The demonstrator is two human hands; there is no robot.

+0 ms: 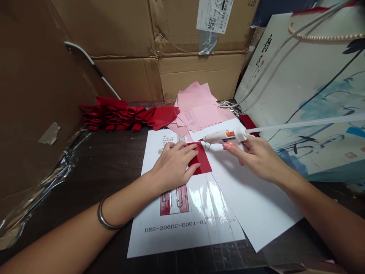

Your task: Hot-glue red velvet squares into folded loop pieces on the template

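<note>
From my remote post I have my left hand (pixel 176 165) palm down near the middle of the table (pixel 114 160), fingers lightly spread, thumb apart; its forearm (pixel 85 228) slants in from the near left. My right hand (pixel 258 156) is raised, fingers curled into a grip, thumb (pixel 235 151) reaching forward and left, its forearm (pixel 310 201) angling in from the near right.

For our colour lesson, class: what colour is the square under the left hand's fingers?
Deep red, seen best in the head view.

Glue gun (pixel 229 137) in right hand (pixel 251 156)
</note>
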